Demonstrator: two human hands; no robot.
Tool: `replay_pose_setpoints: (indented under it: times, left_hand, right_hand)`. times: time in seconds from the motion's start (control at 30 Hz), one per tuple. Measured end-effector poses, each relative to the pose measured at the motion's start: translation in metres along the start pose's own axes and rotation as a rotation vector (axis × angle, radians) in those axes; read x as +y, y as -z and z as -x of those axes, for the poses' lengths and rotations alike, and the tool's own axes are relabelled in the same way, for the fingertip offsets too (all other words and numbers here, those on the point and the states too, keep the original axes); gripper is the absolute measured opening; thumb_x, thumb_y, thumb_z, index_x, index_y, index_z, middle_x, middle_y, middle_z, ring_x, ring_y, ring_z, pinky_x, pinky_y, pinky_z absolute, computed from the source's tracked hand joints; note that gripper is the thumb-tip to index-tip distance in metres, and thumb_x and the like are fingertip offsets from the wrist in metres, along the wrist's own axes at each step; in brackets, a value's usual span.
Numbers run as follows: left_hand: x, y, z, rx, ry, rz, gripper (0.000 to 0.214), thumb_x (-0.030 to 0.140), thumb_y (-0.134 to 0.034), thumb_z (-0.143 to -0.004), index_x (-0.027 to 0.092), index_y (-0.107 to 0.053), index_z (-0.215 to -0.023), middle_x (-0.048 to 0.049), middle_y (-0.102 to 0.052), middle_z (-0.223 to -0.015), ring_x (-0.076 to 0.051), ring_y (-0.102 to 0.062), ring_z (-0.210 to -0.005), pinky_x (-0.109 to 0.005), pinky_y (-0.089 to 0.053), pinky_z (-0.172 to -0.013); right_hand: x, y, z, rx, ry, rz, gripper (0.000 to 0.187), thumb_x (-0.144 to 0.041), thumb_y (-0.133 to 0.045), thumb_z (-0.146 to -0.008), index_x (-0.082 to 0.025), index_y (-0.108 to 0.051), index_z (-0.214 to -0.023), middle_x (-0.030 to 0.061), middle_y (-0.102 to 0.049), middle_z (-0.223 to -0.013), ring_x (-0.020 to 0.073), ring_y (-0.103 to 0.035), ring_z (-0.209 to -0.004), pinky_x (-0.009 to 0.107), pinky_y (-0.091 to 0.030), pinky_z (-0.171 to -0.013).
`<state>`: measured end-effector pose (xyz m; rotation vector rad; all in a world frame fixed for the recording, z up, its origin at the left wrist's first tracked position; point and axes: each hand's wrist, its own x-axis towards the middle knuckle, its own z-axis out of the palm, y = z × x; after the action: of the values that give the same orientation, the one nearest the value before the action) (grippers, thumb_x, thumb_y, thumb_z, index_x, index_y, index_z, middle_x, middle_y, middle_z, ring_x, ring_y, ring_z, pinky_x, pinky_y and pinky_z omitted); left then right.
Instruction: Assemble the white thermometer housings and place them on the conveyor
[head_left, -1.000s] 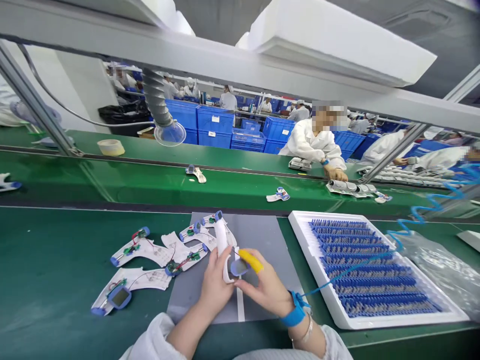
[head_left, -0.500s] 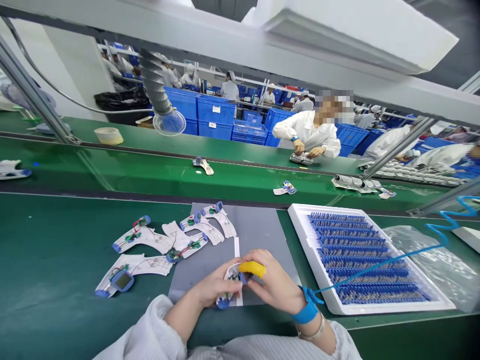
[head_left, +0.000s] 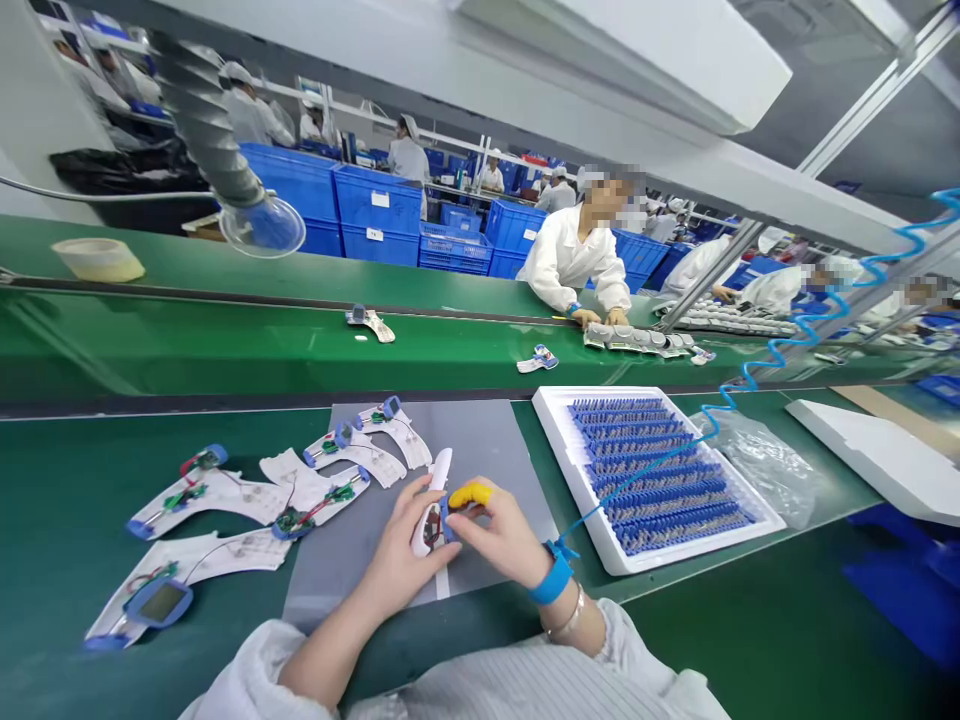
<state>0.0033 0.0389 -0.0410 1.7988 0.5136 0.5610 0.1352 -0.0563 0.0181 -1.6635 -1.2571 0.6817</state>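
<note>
My left hand [head_left: 401,555] is closed round a white curved housing half [head_left: 441,470] with wiring inside, held tilted above the grey mat [head_left: 487,450]. My right hand [head_left: 502,530], with a yellow cover on one finger and a blue strap at the wrist, pinches a blue part [head_left: 447,520] at the housing's right side. Fingers partly hide that part. To the left lie several similar white housing halves [head_left: 232,495] with green circuit boards and wires. The nearest carries a blue-rimmed display [head_left: 160,602].
A white foam tray [head_left: 551,430] with rows of blue-topped pieces stands to the right. A blue coiled cord [head_left: 652,465] crosses it to my wrist strap. Beyond runs a green conveyor [head_left: 450,355] with housing parts; across it a person [head_left: 577,265] handles parts.
The view has swung to the right. The housing in my hands has tipped up, so its white end now points away from me. My right fingers have shifted to its right side.
</note>
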Motion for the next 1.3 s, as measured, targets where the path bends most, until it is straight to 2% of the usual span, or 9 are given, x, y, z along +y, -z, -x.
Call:
replay_pose_setpoints:
  times: [0.13,0.23,0.5,0.8,1.3]
  left_hand:
    - [0.001,0.0,0.001,-0.02,-0.015,-0.041,0.045,0.027,-0.063,-0.069,0.023,-0.048,-0.111,-0.012,-0.031,-0.135,-0.028,-0.034,-0.125,-0.049,-0.027,-0.103]
    - [0.002,0.0,0.002,-0.048,-0.03,-0.045,0.045,0.028,-0.063,-0.069,0.023,-0.048,-0.111,-0.0122,-0.031,-0.135,-0.028,-0.035,-0.125,-0.048,-0.03,-0.102]
    - [0.004,-0.001,0.001,-0.028,-0.038,-0.082,0.047,0.023,-0.066,-0.065,0.023,-0.05,-0.11,-0.0127,-0.034,-0.134,-0.029,-0.039,-0.121,-0.047,-0.034,-0.099]
    - [0.004,0.0,0.0,-0.037,-0.045,-0.047,0.048,0.026,-0.067,-0.065,0.022,-0.051,-0.11,-0.0139,-0.036,-0.133,-0.03,-0.04,-0.121,-0.048,-0.034,-0.099]
    - [0.007,0.001,-0.001,-0.002,-0.032,-0.066,0.048,0.026,-0.067,-0.065,0.022,-0.052,-0.11,-0.0135,-0.037,-0.133,-0.029,-0.041,-0.12,-0.047,-0.035,-0.099]
  right_hand:
    - [0.009,-0.003,-0.004,-0.048,-0.079,-0.255,0.013,-0.027,-0.061,-0.076,-0.017,-0.06,-0.083,0.0014,-0.057,-0.08,0.0134,-0.056,-0.074,0.026,-0.048,-0.069]
    - [0.015,-0.002,-0.006,-0.068,-0.108,-0.329,0.015,-0.029,-0.062,-0.075,-0.016,-0.061,-0.079,0.0011,-0.058,-0.076,0.0132,-0.056,-0.072,0.027,-0.047,-0.069]
    - [0.015,0.0,-0.004,-0.086,-0.151,-0.354,0.018,-0.032,-0.063,-0.074,-0.015,-0.061,-0.08,0.0016,-0.059,-0.075,0.0132,-0.056,-0.071,0.027,-0.047,-0.069]
    - [0.01,0.004,-0.007,-0.128,-0.147,-0.32,0.019,-0.034,-0.062,-0.075,-0.015,-0.061,-0.08,0.0026,-0.06,-0.077,0.0144,-0.056,-0.074,0.029,-0.047,-0.072]
    - [0.009,0.006,-0.007,-0.151,-0.154,-0.253,0.014,-0.026,-0.058,-0.076,-0.015,-0.057,-0.086,0.0033,-0.059,-0.081,0.0142,-0.056,-0.076,0.028,-0.048,-0.071]
